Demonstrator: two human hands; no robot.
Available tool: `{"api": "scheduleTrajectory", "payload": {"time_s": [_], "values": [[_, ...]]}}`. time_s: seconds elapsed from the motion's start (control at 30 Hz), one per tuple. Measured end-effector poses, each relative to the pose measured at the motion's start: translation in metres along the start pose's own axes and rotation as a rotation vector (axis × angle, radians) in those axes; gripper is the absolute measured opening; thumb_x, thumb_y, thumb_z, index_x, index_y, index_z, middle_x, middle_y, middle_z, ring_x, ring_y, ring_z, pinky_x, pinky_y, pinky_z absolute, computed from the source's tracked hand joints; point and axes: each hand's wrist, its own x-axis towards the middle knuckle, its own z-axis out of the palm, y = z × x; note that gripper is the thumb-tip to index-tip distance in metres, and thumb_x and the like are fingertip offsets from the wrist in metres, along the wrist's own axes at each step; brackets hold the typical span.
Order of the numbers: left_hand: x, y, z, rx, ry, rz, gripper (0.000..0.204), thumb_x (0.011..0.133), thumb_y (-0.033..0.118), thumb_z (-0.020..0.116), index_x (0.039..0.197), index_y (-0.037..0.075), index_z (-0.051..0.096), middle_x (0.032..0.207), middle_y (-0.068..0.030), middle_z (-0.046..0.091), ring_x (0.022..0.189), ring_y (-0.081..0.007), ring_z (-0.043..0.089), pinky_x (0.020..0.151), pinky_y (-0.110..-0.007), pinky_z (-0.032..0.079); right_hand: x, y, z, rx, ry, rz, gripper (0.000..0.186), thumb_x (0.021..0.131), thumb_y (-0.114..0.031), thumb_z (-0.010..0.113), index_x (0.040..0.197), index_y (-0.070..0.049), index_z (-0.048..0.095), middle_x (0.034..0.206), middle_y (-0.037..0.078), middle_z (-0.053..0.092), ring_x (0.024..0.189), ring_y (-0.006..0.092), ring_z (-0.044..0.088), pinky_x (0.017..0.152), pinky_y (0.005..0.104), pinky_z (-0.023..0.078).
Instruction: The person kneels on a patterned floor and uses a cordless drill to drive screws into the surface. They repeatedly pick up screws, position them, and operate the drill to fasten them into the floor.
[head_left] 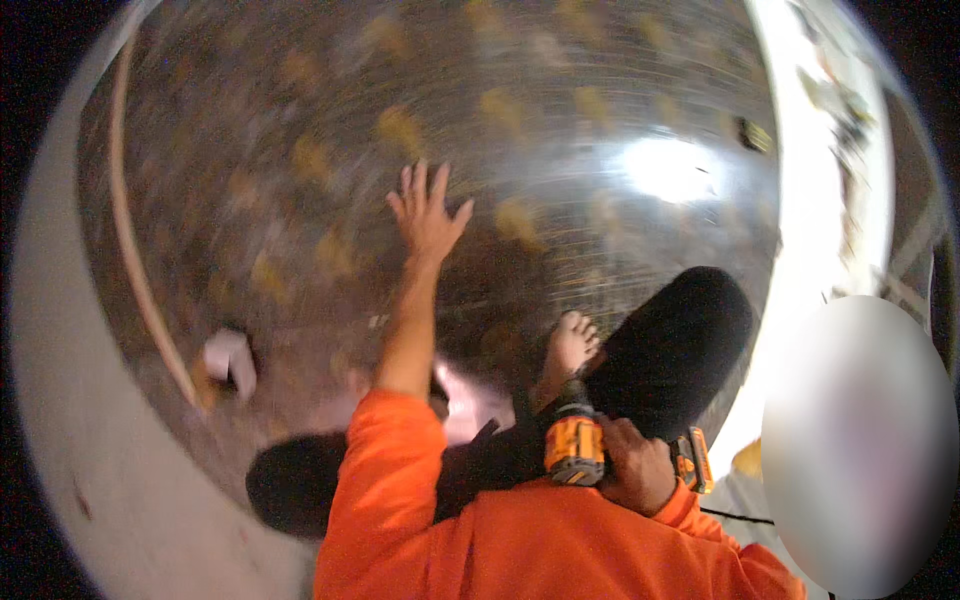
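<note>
My right hand (637, 465) is wrapped around the grip of an orange and black cordless drill (575, 448), held close to my body above my lap. The drill's dark front end points away from me, near my bare foot (574, 342). My left hand (430, 228) reaches forward with its fingers spread and nothing in it. Beneath it lies a dark brown, shiny surface (300, 215) with yellowish marks, smeared by motion. Whether the palm touches that surface, I cannot tell.
A thin wooden strip (132, 240) curves along the left edge, with a small pale object (230, 360) beside its near end. A small dark and yellow thing (755, 135) sits at the far right, near a bright white band (800, 190). Light glares off the surface.
</note>
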Motion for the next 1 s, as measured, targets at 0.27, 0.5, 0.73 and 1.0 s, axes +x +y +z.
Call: {"api": "scheduleTrajectory", "payload": {"time_s": [0.27,0.5,0.73,1.0], "values": [[0.147,0.037,0.044,0.031,0.256,0.465,0.065,0.096,0.047,0.055,0.151,0.022,0.033,0.159,-0.0083,0.022,0.143,-0.0355,0.025,0.110,-0.062,0.027,0.003,-0.067,0.034,0.300,0.096,0.443,0.068,0.072,-0.023,0.069,0.133,-0.002,0.049,0.114,0.020,0.064,0.085,0.0414,0.067,0.071,0.0501,0.055],[0.224,0.012,0.092,0.169,-0.128,0.468,0.053,0.102,0.042,0.043,0.148,0.016,0.039,0.159,-0.0042,0.025,0.147,-0.0278,0.021,0.115,-0.062,0.022,-0.044,-0.152,0.100,0.577,0.387,0.756,0.057,0.073,-0.024,0.069,0.126,-0.010,0.057,0.106,0.019,0.067,0.098,0.0398,0.065,0.083,0.0506,0.053],[0.226,-0.014,0.100,-0.125,-0.240,0.771,0.042,0.098,0.020,0.050,0.137,0.005,0.053,0.151,-0.0102,0.041,0.142,-0.0293,0.034,0.117,-0.051,0.026,-0.065,-0.188,0.146,0.790,0.849,0.908,0.049,0.075,-0.025,0.073,0.120,-0.009,0.063,0.105,0.018,0.069,0.098,0.0385,0.065,0.083,0.0423,0.053],[0.141,-0.009,0.083,-0.326,-0.118,0.735,0.035,0.093,0.007,0.056,0.126,0.000,0.059,0.142,-0.0149,0.050,0.132,-0.0336,0.044,0.108,-0.049,0.038,-0.080,-0.108,0.143,1.016,1.092,0.726,0.041,0.077,-0.013,0.073,0.116,-0.005,0.065,0.104,0.012,0.072,0.095,0.0135,0.066,0.086,0.0336,0.052]]}}
